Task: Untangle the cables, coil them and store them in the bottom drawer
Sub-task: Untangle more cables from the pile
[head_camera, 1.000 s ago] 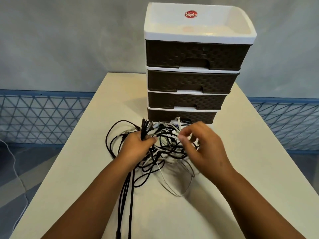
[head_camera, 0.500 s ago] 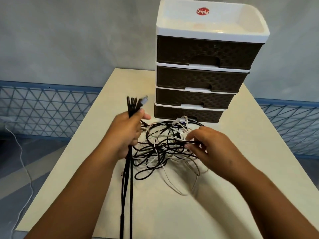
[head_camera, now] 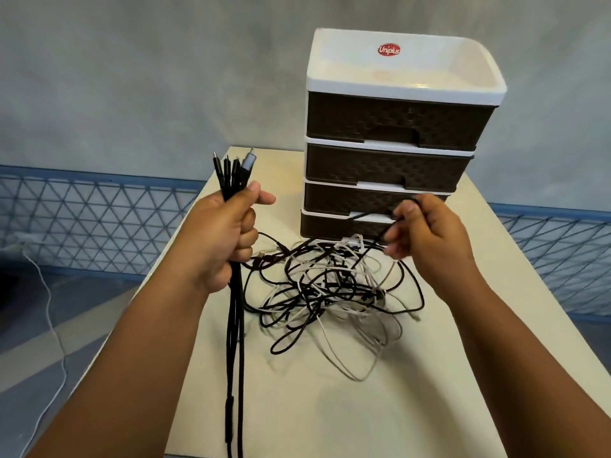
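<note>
A tangle of black and white cables [head_camera: 330,285] lies on the cream table [head_camera: 330,408] in front of the drawer unit. My left hand [head_camera: 218,236] grips a bundle of black cables [head_camera: 235,325] upright; their plug ends stick out above my fist and the rest hangs down past the table's front edge. My right hand [head_camera: 426,233] pinches a black cable loop [head_camera: 386,226] lifted from the right side of the tangle. The bottom drawer [head_camera: 334,226] of the brown and white drawer unit [head_camera: 390,140] sits closed behind the pile.
The four-drawer unit stands at the table's back, all drawers closed, with a white tray top. A blue mesh fence [head_camera: 99,219] runs behind the table on both sides. A thin white cord [head_camera: 53,325] trails on the floor at left.
My left hand has lifted the black bundle higher above the table. My right hand has risen from the tangle, pulling a black loop up toward the drawers.
</note>
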A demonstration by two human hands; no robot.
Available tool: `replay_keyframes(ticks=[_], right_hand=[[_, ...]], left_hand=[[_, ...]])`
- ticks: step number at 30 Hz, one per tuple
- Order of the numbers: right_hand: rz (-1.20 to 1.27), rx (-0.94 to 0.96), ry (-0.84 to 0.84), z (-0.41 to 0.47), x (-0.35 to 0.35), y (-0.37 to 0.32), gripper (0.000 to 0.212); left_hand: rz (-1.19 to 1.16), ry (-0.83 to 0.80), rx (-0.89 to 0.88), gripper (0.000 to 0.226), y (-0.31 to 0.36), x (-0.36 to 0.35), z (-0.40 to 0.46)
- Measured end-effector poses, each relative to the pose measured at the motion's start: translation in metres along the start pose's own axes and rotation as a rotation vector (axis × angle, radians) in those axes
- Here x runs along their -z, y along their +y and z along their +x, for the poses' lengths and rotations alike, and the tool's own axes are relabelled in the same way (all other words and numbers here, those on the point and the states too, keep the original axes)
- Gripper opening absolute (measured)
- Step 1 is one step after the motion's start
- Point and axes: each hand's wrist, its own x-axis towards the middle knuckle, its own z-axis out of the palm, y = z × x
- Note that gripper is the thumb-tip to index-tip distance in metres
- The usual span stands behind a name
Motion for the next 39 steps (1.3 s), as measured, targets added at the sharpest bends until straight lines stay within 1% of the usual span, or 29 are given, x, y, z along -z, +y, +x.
replay_keyframes(ticks=[1, 2, 4, 5, 8, 10, 11, 12, 13, 14, 15, 16, 18, 19, 20, 21, 22, 23, 24, 25, 26, 27, 29, 33, 35, 37, 39], right_hand=[[0.047, 0.047, -0.006, -0.001, -0.001, -0.011, 0.019], [0.028, 0.11, -0.007, -0.002, -0.001, -0.02, 0.018], [-0.101, 0.216, 0.003, -0.001, -0.003, -0.03, 0.015], [-0.148, 0.233, -0.005, 0.0, -0.003, -0.032, 0.016], [-0.221, 0.139, -0.129, 0.005, -0.008, -0.023, 0.024], [-0.343, 0.098, -0.178, 0.002, -0.012, -0.01, 0.039], [-0.375, 0.109, -0.155, -0.003, -0.014, -0.003, 0.043], [-0.374, 0.142, -0.091, -0.013, -0.017, 0.002, 0.044], [-0.356, 0.202, -0.008, -0.024, -0.019, 0.007, 0.038], [-0.351, 0.301, 0.059, -0.038, -0.022, 0.012, 0.029], [-0.373, 0.414, 0.073, -0.052, -0.027, 0.017, 0.02], [-0.407, 0.524, 0.016, -0.067, -0.034, 0.021, 0.013], [-0.48, 0.689, -0.238, -0.092, -0.051, 0.036, 0.012], [-0.53, 0.729, -0.361, -0.102, -0.061, 0.044, 0.014], [-0.588, 0.739, -0.458, -0.109, -0.071, 0.052, 0.02], [-0.656, 0.711, -0.534, -0.114, -0.081, 0.058, 0.032], [-0.718, 0.673, -0.591, -0.117, -0.09, 0.062, 0.045], [-0.778, 0.634, -0.635, -0.12, -0.098, 0.064, 0.053], [-0.811, 0.611, -0.661, -0.121, -0.104, 0.065, 0.052], [-0.814, 0.6, -0.676, -0.12, -0.107, 0.064, 0.042], [-0.793, 0.608, -0.665, -0.12, -0.107, 0.062, 0.031], [-0.758, 0.616, -0.64, -0.118, -0.104, 0.059, 0.027], [-0.687, 0.599, -0.58, -0.111, -0.092, 0.045, 0.031], [-0.579, 0.515, -0.448, -0.078, -0.055, -0.011, 0.045], [-0.502, 0.472, -0.348, -0.061, -0.038, -0.038, 0.043], [-0.353, 0.386, -0.24, -0.047, -0.026, -0.059, 0.037], [-0.213, 0.341, -0.15, -0.037, -0.021, -0.075, 0.032]], left_hand=[[0.026, -0.013, 0.009, 0.021, -0.002, -0.001, -0.001], [0.056, -0.028, 0.019, 0.018, -0.004, -0.003, -0.002], [0.123, -0.06, 0.042, 0.014, -0.008, -0.004, -0.003], [0.147, -0.07, 0.052, 0.013, -0.01, -0.005, -0.003], [0.148, -0.056, 0.078, 0.017, -0.017, -0.007, -0.002], [0.126, -0.029, 0.089, 0.023, -0.02, -0.008, -0.001], [0.117, -0.015, 0.093, 0.026, -0.021, -0.008, 0.0], [0.106, -0.002, 0.096, 0.028, -0.022, -0.008, 0.0], [0.094, 0.009, 0.095, 0.029, -0.022, -0.008, 0.001], [0.079, 0.021, 0.094, 0.03, -0.022, -0.007, 0.002], [0.066, 0.035, 0.091, 0.03, -0.023, -0.006, 0.003], [0.055, 0.048, 0.086, 0.03, -0.023, -0.006, 0.003], [0.04, 0.064, 0.075, 0.029, -0.023, -0.005, 0.004], [0.037, 0.065, 0.072, 0.03, -0.024, -0.004, 0.005], [0.035, 0.064, 0.071, 0.03, -0.024, -0.004, 0.005], [0.034, 0.061, 0.072, 0.029, -0.024, -0.005, 0.005], [0.033, 0.057, 0.074, 0.029, -0.023, -0.005, 0.005], [0.032, 0.053, 0.078, 0.029, -0.023, -0.006, 0.005], [0.032, 0.048, 0.081, 0.029, -0.022, -0.006, 0.005], [0.033, 0.044, 0.084, 0.029, -0.021, -0.006, 0.005], [0.034, 0.041, 0.086, 0.029, -0.021, -0.006, 0.005], [0.036, 0.038, 0.087, 0.029, -0.021, -0.005, 0.005], [0.041, 0.036, 0.086, 0.029, -0.02, -0.003, 0.005], [0.049, 0.033, 0.08, 0.029, -0.02, -0.001, 0.006], [0.055, 0.019, 0.077, 0.029, -0.02, -0.003, 0.006], [0.062, -0.002, 0.075, 0.028, -0.02, -0.006, 0.005], [0.065, -0.021, 0.07, 0.028, -0.02, -0.008, 0.005]])
